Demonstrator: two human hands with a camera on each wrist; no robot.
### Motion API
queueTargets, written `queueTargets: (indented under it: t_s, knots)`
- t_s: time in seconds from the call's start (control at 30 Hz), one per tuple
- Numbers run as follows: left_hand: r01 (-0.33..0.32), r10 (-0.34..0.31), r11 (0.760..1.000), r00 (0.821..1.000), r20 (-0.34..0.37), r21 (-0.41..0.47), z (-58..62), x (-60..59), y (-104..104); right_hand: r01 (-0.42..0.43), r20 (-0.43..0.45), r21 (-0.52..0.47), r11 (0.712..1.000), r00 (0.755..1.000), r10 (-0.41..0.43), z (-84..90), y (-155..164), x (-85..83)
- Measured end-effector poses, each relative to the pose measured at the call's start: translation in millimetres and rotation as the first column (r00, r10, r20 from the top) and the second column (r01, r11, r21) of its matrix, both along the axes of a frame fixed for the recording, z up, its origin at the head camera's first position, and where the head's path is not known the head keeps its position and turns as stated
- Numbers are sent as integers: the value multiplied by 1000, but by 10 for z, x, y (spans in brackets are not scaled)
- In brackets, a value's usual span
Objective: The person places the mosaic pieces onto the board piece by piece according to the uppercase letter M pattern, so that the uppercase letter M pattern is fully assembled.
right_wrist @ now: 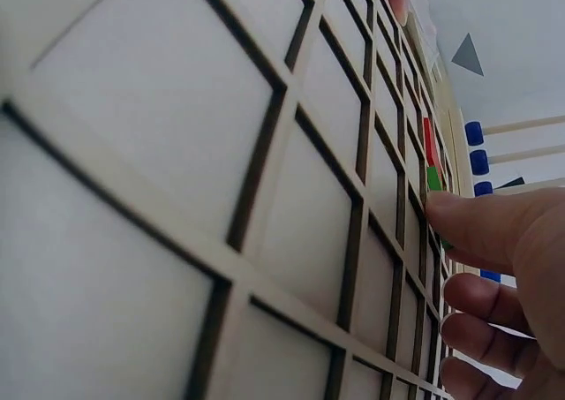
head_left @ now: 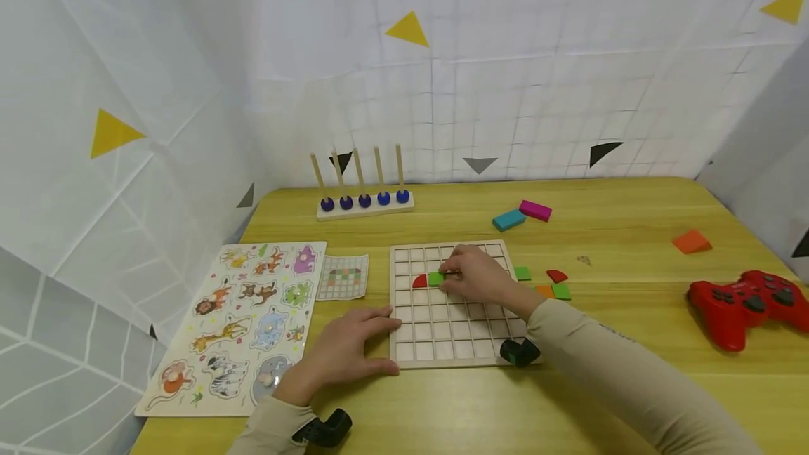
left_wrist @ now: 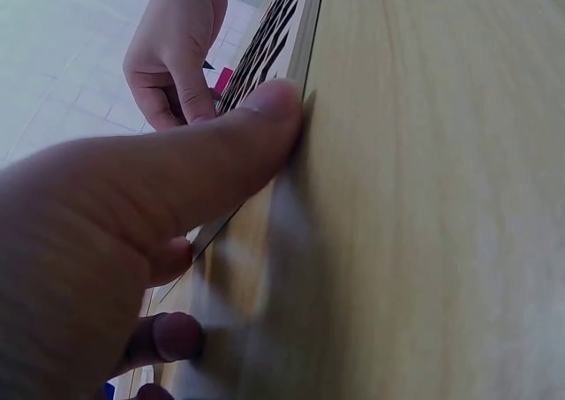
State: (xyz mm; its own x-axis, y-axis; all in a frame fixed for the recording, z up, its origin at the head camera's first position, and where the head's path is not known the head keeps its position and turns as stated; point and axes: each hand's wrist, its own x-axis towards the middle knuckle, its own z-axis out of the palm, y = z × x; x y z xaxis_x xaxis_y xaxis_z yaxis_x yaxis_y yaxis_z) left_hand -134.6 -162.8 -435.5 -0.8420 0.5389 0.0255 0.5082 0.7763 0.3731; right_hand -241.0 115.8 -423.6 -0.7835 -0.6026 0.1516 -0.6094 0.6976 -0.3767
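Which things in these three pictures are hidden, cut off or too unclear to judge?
- Head view: the right hand covers several cells of the grid board, so any pieces under it are hidden.
- Head view: the green piece is partly under the fingertips; whether it sits fully in its cell is unclear.
- Left wrist view: the left hand fills the frame, blurred.
- Head view: the pattern card is too small to read.

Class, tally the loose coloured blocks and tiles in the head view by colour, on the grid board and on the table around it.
Green: 3
Red: 2
Orange: 2
Teal: 1
Magenta: 1
Total: 9
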Motion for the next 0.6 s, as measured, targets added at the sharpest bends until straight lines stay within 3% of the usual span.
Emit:
queueTargets:
  t_s: [0.6]
  knots:
    - [2, -2, 1000, 1000, 7, -2, -6, -10, 5, 40, 31, -2, 999, 999, -40, -20, -16, 15]
